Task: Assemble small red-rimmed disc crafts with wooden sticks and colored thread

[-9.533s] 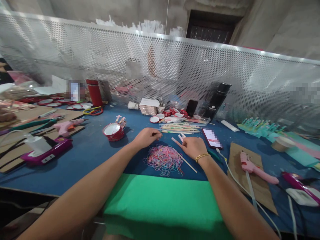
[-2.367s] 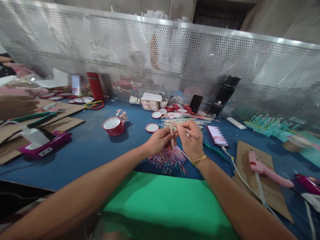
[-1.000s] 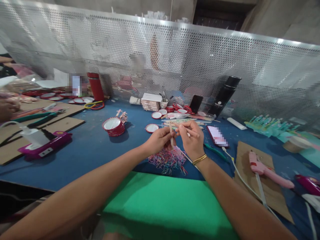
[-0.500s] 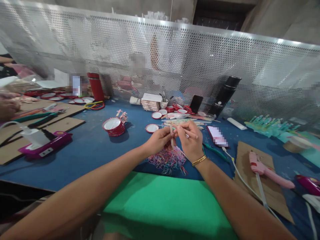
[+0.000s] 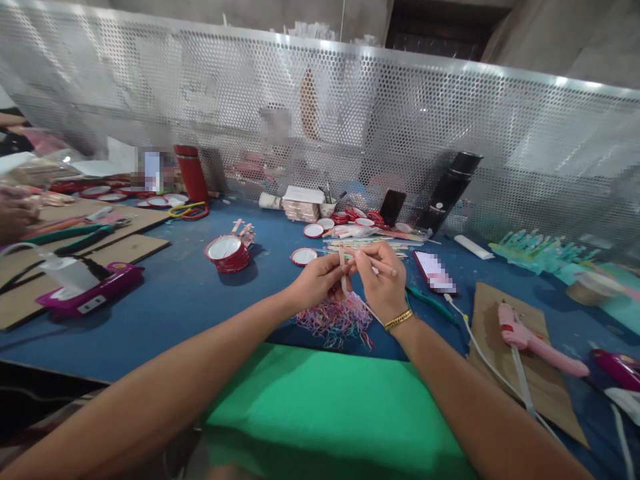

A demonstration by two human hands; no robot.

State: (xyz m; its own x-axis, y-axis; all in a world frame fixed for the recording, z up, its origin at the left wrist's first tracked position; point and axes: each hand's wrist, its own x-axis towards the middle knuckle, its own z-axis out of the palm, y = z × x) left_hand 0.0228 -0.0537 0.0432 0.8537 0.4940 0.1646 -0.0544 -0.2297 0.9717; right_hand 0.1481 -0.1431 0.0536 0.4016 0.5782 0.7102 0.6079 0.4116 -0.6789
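My left hand (image 5: 320, 279) pinches a pale flat stick (image 5: 343, 288), perhaps wooden, which stands upright between thumb and fingers. Close against it, my right hand (image 5: 384, 280) has its fingers closed on a thin pale stick (image 5: 384, 266) that points toward the upright one. The fingertips of both hands nearly meet, and what lies between them is partly hidden. Below my hands a tangle of multicoloured threads (image 5: 333, 323) lies on the blue table (image 5: 190, 320). Behind them are thin pale sticks (image 5: 395, 245) and a red-rimmed white disc (image 5: 303, 257).
A stack of red-rimmed discs (image 5: 227, 255) stands left. At right are a lit phone (image 5: 434, 272), teal-handled pliers (image 5: 433, 305) and a pink glue gun (image 5: 537, 347) on cardboard. A purple power strip (image 5: 95, 293) lies left, near another person's hand (image 5: 17, 213). Perforated metal (image 5: 225, 100) borders the back.
Both hands keep almost the same place and grip. The upright stick has shifted very slightly between the fingers.
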